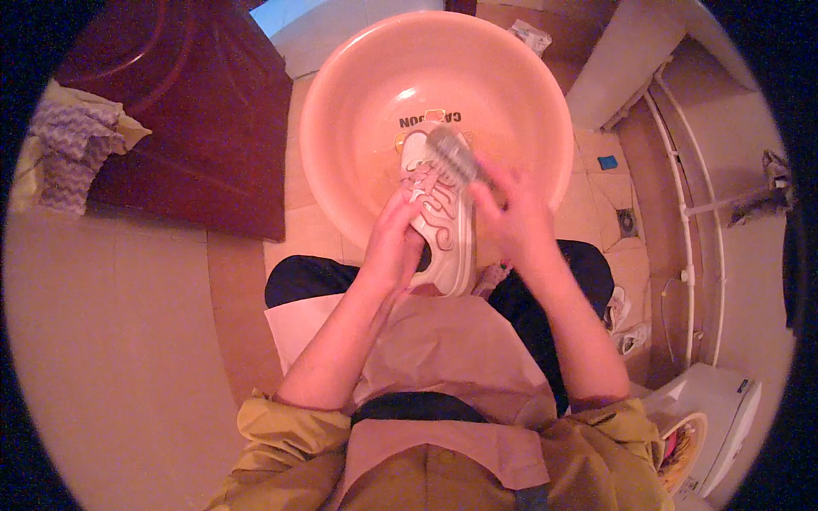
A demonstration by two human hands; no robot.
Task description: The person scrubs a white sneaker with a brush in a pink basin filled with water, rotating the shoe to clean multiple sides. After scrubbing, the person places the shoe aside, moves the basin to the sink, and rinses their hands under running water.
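Note:
A white sneaker (pixel 450 255) with brown curved trim is held over the near side of a large pink plastic basin (pixel 358 76), its toe pointing away from me. My left hand (pixel 393 239) grips it at the tongue and ankle opening. In my right hand (pixel 521 214) is a scrubbing brush (pixel 452 153), blurred by motion, lying over the right side of the toe. The brush hides part of the shoe's front, and its bristles cannot be made out. Printed lettering and small pictures mark the basin's inside.
Left of the basin stands a dark red cabinet (pixel 249 128) with a patterned cloth (pixel 77 140) hanging on it. White pipes (pixel 687 243) run along the right wall. A floor drain (pixel 626 222), a blue item (pixel 607 162) and more shoes (pixel 629 338) are on the tiles at right.

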